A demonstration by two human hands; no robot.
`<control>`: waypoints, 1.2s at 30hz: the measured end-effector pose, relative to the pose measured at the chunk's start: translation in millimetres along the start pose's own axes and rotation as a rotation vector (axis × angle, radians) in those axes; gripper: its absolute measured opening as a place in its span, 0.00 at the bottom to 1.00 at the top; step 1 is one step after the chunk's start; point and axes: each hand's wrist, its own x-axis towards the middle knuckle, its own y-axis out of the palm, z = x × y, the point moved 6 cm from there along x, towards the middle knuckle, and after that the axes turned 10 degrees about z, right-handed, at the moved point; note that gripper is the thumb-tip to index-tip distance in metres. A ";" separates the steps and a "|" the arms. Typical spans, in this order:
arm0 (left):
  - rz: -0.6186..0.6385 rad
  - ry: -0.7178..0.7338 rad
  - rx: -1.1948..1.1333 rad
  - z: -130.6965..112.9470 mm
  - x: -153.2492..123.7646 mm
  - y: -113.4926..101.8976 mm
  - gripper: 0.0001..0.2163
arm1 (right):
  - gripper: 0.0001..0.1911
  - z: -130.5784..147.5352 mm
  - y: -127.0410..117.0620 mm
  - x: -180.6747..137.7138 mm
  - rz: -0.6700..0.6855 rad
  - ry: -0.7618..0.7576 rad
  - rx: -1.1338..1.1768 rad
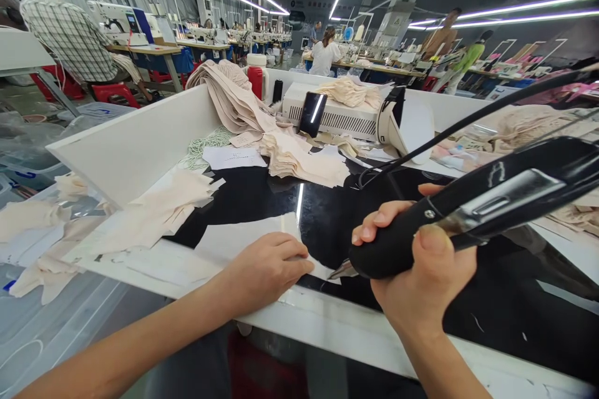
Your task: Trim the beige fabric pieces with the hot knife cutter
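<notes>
Your right hand (425, 277) had its fingers wrapped round the cutter (491, 199), tip just beside the fabric (234, 237). Your left hand (266, 271) pinned that flat, fingers straight, near the table's (262, 193) front edge.

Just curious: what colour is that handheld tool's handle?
Black handle, clearest in the head view.

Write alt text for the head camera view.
The person's right hand grips a black corded tool, its metal tip close to the left hand, which presses flat on a pale sheet on a glossy black table. Stacks of beige fabric and a white machine sit behind.
</notes>
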 end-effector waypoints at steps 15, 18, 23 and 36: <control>0.030 -0.122 0.018 28.2 -16.1 -26.2 0.15 | 0.20 -13.7 -14.8 16.4 0.050 -0.057 -0.071; 0.069 -0.130 0.066 35.5 -22.5 -28.3 0.15 | 0.19 -20.1 -22.0 30.2 0.047 -0.099 -0.117; 0.175 -0.216 0.043 22.3 -20.6 -20.9 0.12 | 0.19 -32.7 -25.9 50.0 0.034 -0.104 -0.100; 0.385 -0.108 -0.044 42.3 42.7 -27.0 0.07 | 0.18 -34.4 -6.3 38.1 0.063 -0.071 -0.034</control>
